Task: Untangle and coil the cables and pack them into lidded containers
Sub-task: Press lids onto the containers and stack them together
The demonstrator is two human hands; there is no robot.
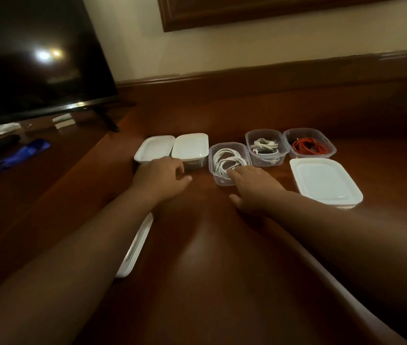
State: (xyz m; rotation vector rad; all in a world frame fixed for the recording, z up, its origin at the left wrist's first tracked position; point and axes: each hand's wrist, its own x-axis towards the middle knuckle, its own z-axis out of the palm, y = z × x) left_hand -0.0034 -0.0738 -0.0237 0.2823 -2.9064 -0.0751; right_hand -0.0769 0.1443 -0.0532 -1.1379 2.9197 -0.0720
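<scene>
Five small plastic containers stand in a row on the wooden table. The two on the left [154, 147] [190, 146] carry white lids. A clear open container [244, 158] holds a coiled white cable [227, 161]. Another open container [249, 143] holds white cables [266, 145], and the rightmost one [330, 148] holds a red cable [309, 146]. My left hand [162, 176] hovers with relaxed fingers just in front of the lidded pair, holding nothing. Fingers of my right hand [254, 188] lie straight against the front rim of the container with the coiled white cable.
A loose white lid [325, 181] lies to the right of my right hand. Another white lid [136, 247] shows partly under my left forearm. A dark TV screen [35, 53] on its stand fills the back left, with a blue object [23, 153] and small items below it.
</scene>
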